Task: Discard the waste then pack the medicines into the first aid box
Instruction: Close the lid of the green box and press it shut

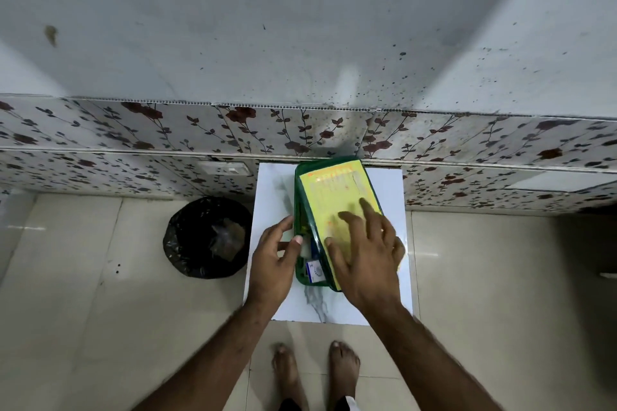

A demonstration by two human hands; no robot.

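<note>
A green first aid box (299, 274) stands on a small white marble-look table (273, 190). Its lid (334, 190), with a yellow label, is tilted partly over the box. My right hand (364, 253) lies flat on the lid with fingers spread. My left hand (277, 257) rests against the box's left rim, thumb at the opening. Inside the gap I see a white and blue medicine packet (314, 272) and other items I cannot make out.
A bin lined with a black bag (207, 237), holding some waste, stands on the tiled floor left of the table. A flower-patterned wall runs behind. My bare feet (315, 374) are just in front of the table.
</note>
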